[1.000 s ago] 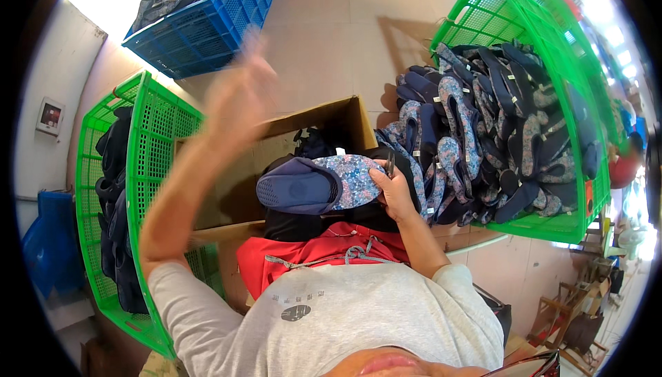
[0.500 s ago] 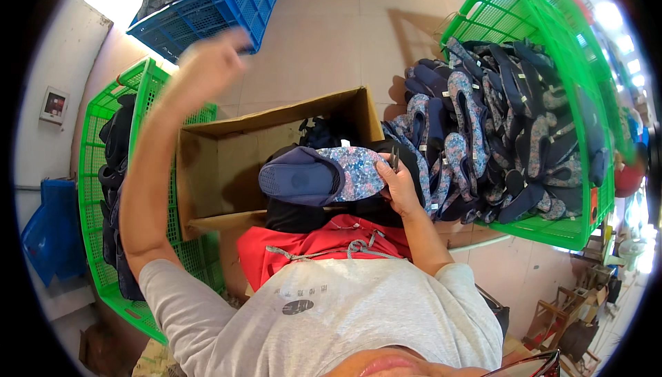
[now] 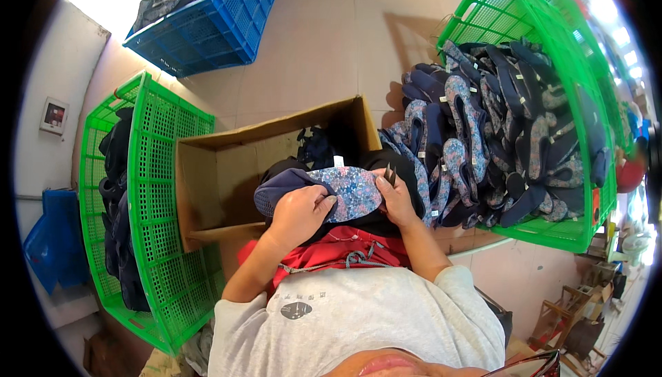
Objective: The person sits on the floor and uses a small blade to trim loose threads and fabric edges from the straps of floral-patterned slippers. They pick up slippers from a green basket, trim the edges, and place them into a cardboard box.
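Observation:
Over my lap lies a slipper (image 3: 354,192) with a pink-and-blue floral insole and a navy toe part to the left; a small white tag sticks up at its far edge. My left hand (image 3: 301,213) is closed over the navy part, its thumb at the border of the floral part. At the other end, my right hand (image 3: 396,198) grips the floral end. Small dark snips (image 3: 390,174) with two pointed tips jut up from between the right fingers. A cardboard box (image 3: 224,190) stands just beyond my knees, with dark pieces (image 3: 314,148) inside.
To the right, a tipped green crate (image 3: 594,222) spills a heap of navy and floral slippers (image 3: 507,125). Another green crate (image 3: 147,222) with dark slippers (image 3: 118,218) stands on the left. Farther off at the upper left is a blue crate (image 3: 207,36) of slippers.
My left hand has come down from its raised place at the upper left and closed on the slipper's navy part. My right hand keeps its grip on the other end.

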`<control>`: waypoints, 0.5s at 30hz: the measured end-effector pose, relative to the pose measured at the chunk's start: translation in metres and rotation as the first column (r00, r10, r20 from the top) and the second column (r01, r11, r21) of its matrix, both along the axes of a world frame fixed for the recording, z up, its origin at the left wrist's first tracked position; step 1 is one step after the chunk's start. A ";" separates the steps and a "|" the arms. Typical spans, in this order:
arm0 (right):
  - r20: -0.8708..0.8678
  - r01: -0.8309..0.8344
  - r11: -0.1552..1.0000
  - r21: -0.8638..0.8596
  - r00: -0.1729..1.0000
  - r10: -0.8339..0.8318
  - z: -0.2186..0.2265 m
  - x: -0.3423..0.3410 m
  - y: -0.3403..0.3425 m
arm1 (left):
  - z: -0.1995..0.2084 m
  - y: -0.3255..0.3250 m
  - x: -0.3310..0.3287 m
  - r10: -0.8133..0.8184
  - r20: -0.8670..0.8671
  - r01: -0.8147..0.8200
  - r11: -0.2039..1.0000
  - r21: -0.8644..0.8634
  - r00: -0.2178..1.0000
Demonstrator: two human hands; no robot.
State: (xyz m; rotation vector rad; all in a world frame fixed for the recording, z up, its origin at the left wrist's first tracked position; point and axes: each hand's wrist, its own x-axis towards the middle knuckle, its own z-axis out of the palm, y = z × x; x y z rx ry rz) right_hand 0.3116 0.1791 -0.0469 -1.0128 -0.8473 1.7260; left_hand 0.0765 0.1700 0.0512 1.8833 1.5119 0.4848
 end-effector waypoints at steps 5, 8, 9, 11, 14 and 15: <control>0.104 -0.004 0.999 0.049 0.995 -0.001 -0.019 0.002 -0.003 | -0.045 0.003 0.004 0.021 0.133 -0.084 0.870 0.486 0.991; 0.140 0.021 0.988 0.153 0.989 -0.042 -0.014 -0.005 -0.007 | -0.070 0.012 -0.009 -0.077 0.071 0.022 0.815 0.578 0.994; 0.154 0.032 0.979 0.204 0.986 -0.064 -0.022 -0.007 -0.007 | -0.078 0.015 -0.011 -0.092 0.068 0.033 0.802 0.597 0.994; 0.276 0.044 0.954 0.298 0.952 -0.130 -0.009 -0.014 -0.005 | -0.088 0.017 -0.012 -0.089 0.073 0.021 0.768 0.640 0.993; 0.271 0.083 0.952 0.295 0.948 -0.167 -0.013 -0.018 -0.003 | -0.092 0.015 -0.008 -0.053 0.068 -0.008 0.733 0.680 0.996; 0.278 0.092 0.951 0.295 0.944 -0.178 -0.017 -0.019 -0.002 | -0.093 0.014 -0.008 -0.044 0.046 0.002 0.739 0.674 0.998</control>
